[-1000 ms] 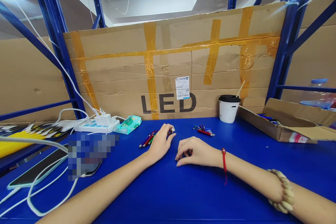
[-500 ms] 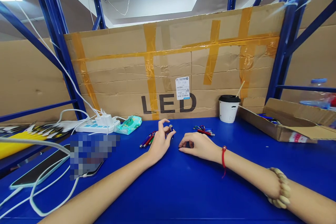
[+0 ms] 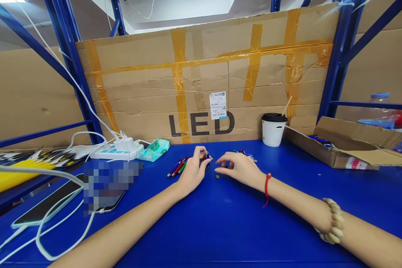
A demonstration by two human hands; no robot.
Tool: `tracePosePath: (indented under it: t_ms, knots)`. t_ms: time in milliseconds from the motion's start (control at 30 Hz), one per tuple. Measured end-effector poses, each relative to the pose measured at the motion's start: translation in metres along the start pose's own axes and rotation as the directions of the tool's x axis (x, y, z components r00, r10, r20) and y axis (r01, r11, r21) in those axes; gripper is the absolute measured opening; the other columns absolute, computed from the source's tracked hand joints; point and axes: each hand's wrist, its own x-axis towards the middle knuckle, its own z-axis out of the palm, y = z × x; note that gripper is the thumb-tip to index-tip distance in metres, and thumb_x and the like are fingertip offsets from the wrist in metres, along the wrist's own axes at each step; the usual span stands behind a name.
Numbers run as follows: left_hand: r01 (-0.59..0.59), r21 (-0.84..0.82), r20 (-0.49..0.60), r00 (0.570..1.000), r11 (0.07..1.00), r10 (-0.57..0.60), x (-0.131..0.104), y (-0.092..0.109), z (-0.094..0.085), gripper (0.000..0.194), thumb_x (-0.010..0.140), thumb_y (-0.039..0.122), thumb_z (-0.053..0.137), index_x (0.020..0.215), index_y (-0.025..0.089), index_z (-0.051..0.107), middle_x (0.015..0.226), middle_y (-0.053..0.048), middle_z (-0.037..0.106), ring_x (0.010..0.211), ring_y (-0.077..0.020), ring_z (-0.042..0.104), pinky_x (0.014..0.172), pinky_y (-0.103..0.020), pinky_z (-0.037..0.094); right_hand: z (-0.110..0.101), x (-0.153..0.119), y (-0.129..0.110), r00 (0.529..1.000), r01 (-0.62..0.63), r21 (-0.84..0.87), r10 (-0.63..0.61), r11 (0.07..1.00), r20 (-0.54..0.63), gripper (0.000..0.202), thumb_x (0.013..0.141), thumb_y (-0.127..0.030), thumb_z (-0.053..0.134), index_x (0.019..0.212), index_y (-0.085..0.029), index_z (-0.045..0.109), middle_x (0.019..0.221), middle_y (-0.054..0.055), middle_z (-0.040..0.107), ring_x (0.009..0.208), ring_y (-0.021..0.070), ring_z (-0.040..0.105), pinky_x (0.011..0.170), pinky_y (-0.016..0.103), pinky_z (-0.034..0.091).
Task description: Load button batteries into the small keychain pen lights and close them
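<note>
My left hand (image 3: pixel 193 171) is closed in a pinch on a short dark blue, silver-tipped pen-like piece (image 3: pixel 207 155), held upright just above the table. Most of its length is hidden by my fingers. Beside that hand lies a bundle of metallic pens (image 3: pixel 179 166) in blue, red and green with silver ends. My right hand (image 3: pixel 240 167) hovers opposite, thumb and forefinger apart; a dark spot shows under its curled fingers, too small to name. Below its fingertips a small ring-like piece (image 3: pixel 217 176) rests on the blue table (image 3: pixel 220 226). More pens (image 3: pixel 251 155) lie partly hidden behind the right hand.
A lidded paper cup (image 3: pixel 274 130) with a stick stands at the back right, beside an open cardboard box (image 3: pixel 329 150) holding blue items. At left are a power strip (image 3: pixel 109 150), a tissue pack (image 3: pixel 156 149), cables and a phone (image 3: pixel 50 199). Cardboard (image 3: pixel 141 92) walls the back.
The small ring-like piece now shows on the table below my right fingertips. My right hand has lifted slightly and its fingers have spread. The left forefinger has come down onto the pen-like piece.
</note>
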Motion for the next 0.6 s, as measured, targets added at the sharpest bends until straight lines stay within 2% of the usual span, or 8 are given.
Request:
tracePosePath:
  t_ms: [100, 267, 367, 533, 600]
  knots:
    - [0.015, 0.001, -0.005, 1.000, 1.000, -0.015, 0.000, 0.000, 0.000, 0.013, 0.086, 0.021, 0.039, 0.097, 0.023, 0.032, 0.082, 0.000, 0.061, 0.077, -0.0133, 0.060, 0.071, -0.025, 0.044, -0.003, 0.001, 0.008, 0.995, -0.073, -0.073, 0.068, 0.995, -0.068, 0.024, 0.076, -0.043, 0.055, 0.090, -0.027, 0.065, 0.087, 0.000, 0.063, 0.060, 0.0101, 0.056, 0.049, 0.021, 0.035]
    - [-0.007, -0.016, -0.019, 1.000, 1.000, 0.006, 0.000, -0.001, 0.000, 0.022, 0.086, 0.019, 0.039, 0.105, 0.023, 0.030, 0.087, -0.001, 0.063, 0.081, -0.0127, 0.060, 0.076, -0.026, 0.044, 0.001, 0.002, 0.018, 0.995, -0.104, -0.092, 0.104, 0.990, -0.006, 0.026, 0.076, -0.043, 0.055, 0.093, -0.026, 0.065, 0.089, 0.001, 0.063, 0.062, 0.0113, 0.057, 0.049, 0.022, 0.035]
    - [-0.014, 0.012, -0.004, 1.000, 1.000, 0.014, 0.001, -0.001, -0.001, 0.022, 0.085, 0.018, 0.041, 0.105, 0.023, 0.034, 0.091, -0.001, 0.063, 0.087, -0.0134, 0.060, 0.078, -0.026, 0.044, 0.003, 0.002, 0.015, 0.997, -0.069, -0.055, 0.068, 0.996, -0.027, 0.027, 0.076, -0.043, 0.054, 0.095, -0.026, 0.064, 0.088, 0.001, 0.062, 0.061, 0.0108, 0.056, 0.049, 0.022, 0.037]
    - [-0.051, 0.095, 0.044, 0.998, 0.994, 0.047, 0.001, 0.000, -0.002, 0.012, 0.083, 0.017, 0.044, 0.094, 0.022, 0.045, 0.089, 0.000, 0.062, 0.085, -0.0141, 0.059, 0.077, -0.026, 0.043, -0.003, 0.001, 0.001, 0.976, 0.067, 0.071, -0.051, 0.995, -0.212, 0.026, 0.082, -0.040, 0.049, 0.101, -0.024, 0.057, 0.086, 0.000, 0.060, 0.058, 0.0078, 0.054, 0.054, 0.020, 0.041]
    - [-0.069, 0.110, 0.051, 0.997, 0.992, 0.063, 0.001, 0.000, -0.002, 0.012, 0.083, 0.017, 0.044, 0.094, 0.022, 0.047, 0.087, 0.000, 0.061, 0.082, -0.0141, 0.058, 0.076, -0.025, 0.043, -0.006, -0.001, -0.004, 0.966, 0.128, 0.063, -0.110, 0.990, -0.233, 0.025, 0.083, -0.040, 0.047, 0.097, -0.022, 0.058, 0.086, 0.001, 0.060, 0.057, 0.0073, 0.053, 0.054, 0.020, 0.040]
